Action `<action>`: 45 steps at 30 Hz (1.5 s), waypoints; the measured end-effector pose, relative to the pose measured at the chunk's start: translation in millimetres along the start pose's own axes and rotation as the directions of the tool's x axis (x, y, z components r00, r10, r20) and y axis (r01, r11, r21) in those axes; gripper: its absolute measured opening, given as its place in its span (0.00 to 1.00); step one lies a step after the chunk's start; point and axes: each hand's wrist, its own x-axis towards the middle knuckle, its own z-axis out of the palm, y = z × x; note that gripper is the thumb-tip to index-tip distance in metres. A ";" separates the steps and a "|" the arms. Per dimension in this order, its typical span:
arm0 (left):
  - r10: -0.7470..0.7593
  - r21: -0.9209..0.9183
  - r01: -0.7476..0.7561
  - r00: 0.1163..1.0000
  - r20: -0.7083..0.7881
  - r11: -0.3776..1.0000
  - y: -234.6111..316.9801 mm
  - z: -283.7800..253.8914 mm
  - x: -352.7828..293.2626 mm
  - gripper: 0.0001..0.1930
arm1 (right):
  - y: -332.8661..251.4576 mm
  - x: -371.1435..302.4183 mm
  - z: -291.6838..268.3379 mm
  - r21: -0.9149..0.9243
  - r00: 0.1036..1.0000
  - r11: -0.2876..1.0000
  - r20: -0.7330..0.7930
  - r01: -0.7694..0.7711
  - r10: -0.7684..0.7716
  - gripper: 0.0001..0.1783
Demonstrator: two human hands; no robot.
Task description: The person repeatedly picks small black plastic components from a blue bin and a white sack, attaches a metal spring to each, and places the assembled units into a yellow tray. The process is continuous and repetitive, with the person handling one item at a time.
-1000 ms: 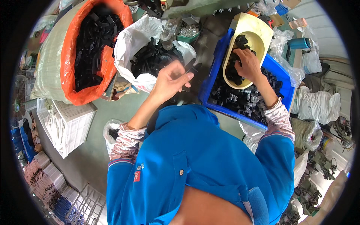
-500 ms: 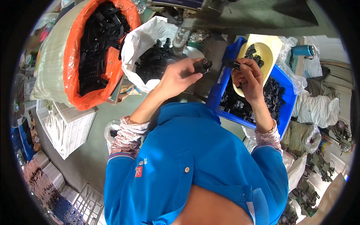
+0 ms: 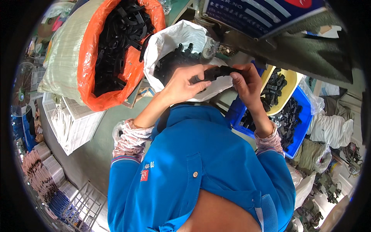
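My left hand (image 3: 183, 83) is closed around a black plastic part (image 3: 211, 74) with a rounded end, held in front of my chest. Pinched in my right hand (image 3: 250, 87) is a smaller black plastic piece (image 3: 227, 70), its end meeting the left part. Fingers hide some of both, so I cannot tell whether they are joined. Just beyond my left hand, a white sack (image 3: 151, 50) holds more black parts (image 3: 176, 58). Beside my right hand, a yellow tray (image 3: 291, 82) of small black pieces (image 3: 275, 87) rests over a blue bin (image 3: 305, 125) holding more.
On the left stands a large woven sack with an orange liner (image 3: 85, 65), full of black parts. A white crate (image 3: 79, 129) stands below it. A dark machine body (image 3: 309, 58) and a blue sign plate (image 3: 251, 17) overhang the far right.
My right hand has left the yellow tray and moved left with a small black piece, bringing it against the part in my left hand. The view has shifted slightly.
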 end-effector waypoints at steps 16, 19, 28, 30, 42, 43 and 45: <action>0.223 0.341 -0.240 0.971 0.087 0.909 -4.7 -45.6 26.3 0.13 | 3.4 16.8 28.4 -0.141 0.996 0.986 0.011 0.088 -0.087 0.17; 0.258 0.369 -0.278 0.961 0.104 0.887 -5.5 -50.6 31.5 0.12 | 5.9 17.4 32.9 -0.189 0.985 0.972 -0.072 0.142 -0.158 0.16; 0.303 0.442 -0.357 0.934 0.190 0.823 -2.7 -63.9 45.4 0.09 | 2.4 24.1 44.0 -0.160 0.990 0.981 -0.077 0.108 -0.122 0.16; 0.324 0.469 -0.389 0.921 0.215 0.793 0.5 -65.4 49.8 0.09 | 7.9 26.5 44.6 -0.230 0.966 0.948 -0.081 0.222 -0.246 0.16; 0.012 0.487 -0.154 0.959 0.282 0.859 10.1 -75.0 83.3 0.12 | 31.4 41.9 43.2 0.097 0.983 0.994 -0.180 0.048 -0.030 0.08; -0.006 0.474 -0.139 0.956 0.293 0.869 7.7 -73.3 83.3 0.12 | 31.6 40.2 43.6 0.116 0.985 0.993 -0.170 -0.002 0.022 0.08; -0.039 0.452 -0.112 0.949 0.312 0.885 -3.1 -71.2 84.9 0.13 | 29.7 39.0 43.5 0.153 0.983 0.984 -0.144 -0.093 0.116 0.09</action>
